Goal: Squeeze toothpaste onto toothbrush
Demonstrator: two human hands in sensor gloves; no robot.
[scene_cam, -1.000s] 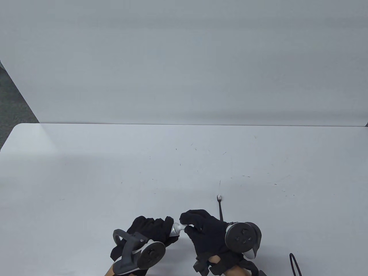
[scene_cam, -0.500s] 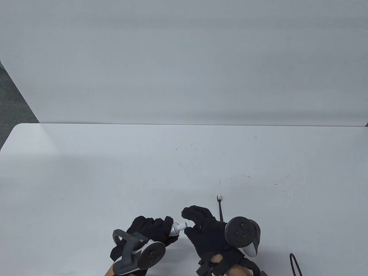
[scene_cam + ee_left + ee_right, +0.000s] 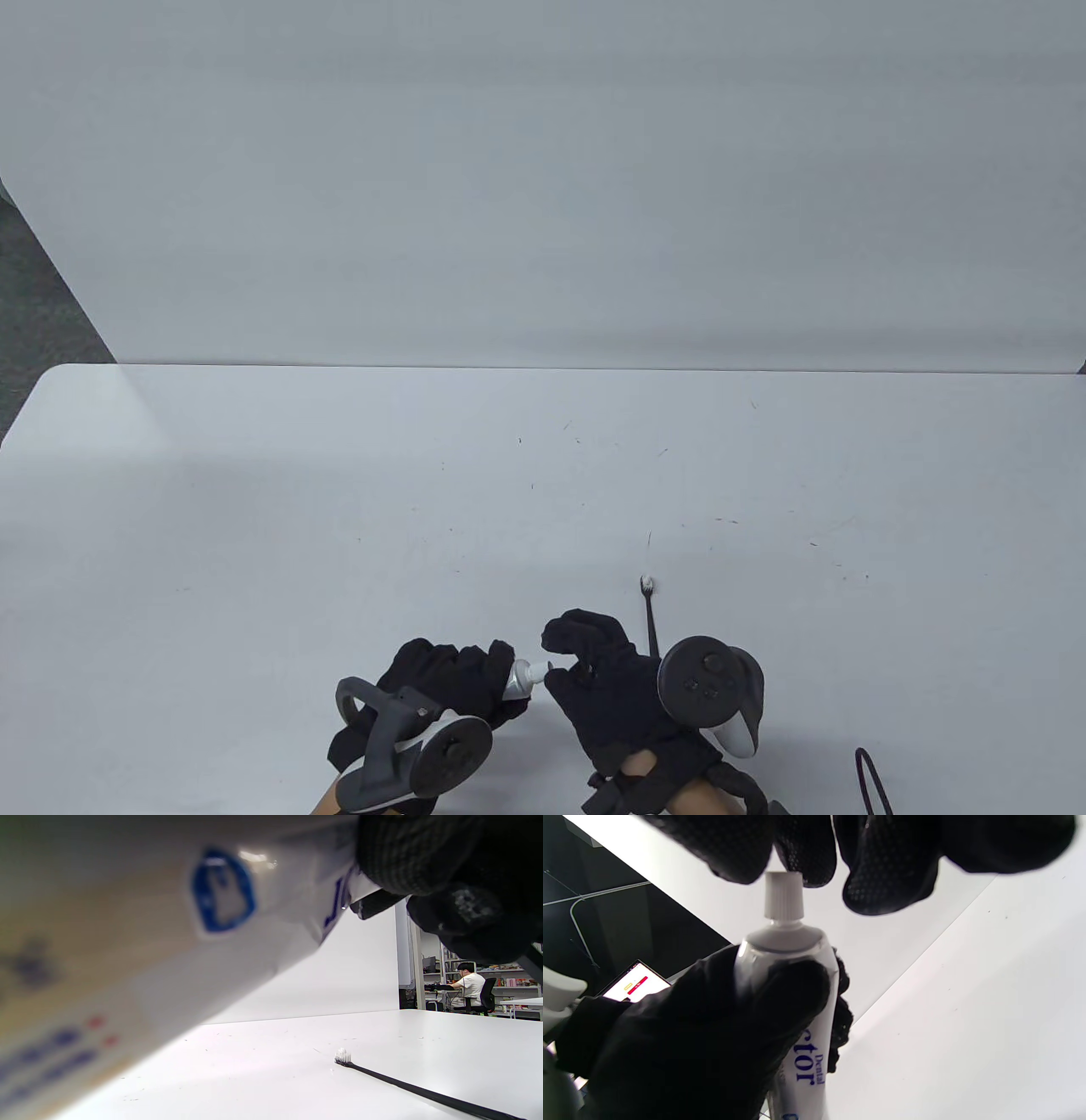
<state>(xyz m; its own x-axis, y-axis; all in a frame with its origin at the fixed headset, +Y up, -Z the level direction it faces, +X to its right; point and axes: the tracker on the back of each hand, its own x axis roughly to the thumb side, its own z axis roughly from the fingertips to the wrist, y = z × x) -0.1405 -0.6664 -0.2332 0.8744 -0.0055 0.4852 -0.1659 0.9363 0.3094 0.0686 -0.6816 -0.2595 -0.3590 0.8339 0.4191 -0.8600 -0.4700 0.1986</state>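
Observation:
My left hand (image 3: 462, 679) grips a white toothpaste tube (image 3: 516, 679) near the table's front edge, nozzle pointing right. The tube fills the left wrist view (image 3: 169, 955) and shows in the right wrist view (image 3: 793, 993) with blue lettering. My right hand (image 3: 556, 658) pinches the end of the tube's white screw cap (image 3: 536, 671); in the right wrist view its fingertips (image 3: 806, 857) close over the cap (image 3: 784, 895). A black toothbrush (image 3: 651, 624) with white bristles (image 3: 646, 582) lies flat on the table just behind my right hand, head away from me. It also shows in the left wrist view (image 3: 424, 1092).
The white table (image 3: 254, 509) ends at a white backdrop along its far edge (image 3: 543, 367). A black cable loop (image 3: 870, 777) lies at the front right. Grey floor (image 3: 34, 297) shows past the table's left corner.
My right hand has rolled at the wrist with its fingers staying on the cap; its tracker has tilted and shifted a little left. The left hand and tube have barely moved.

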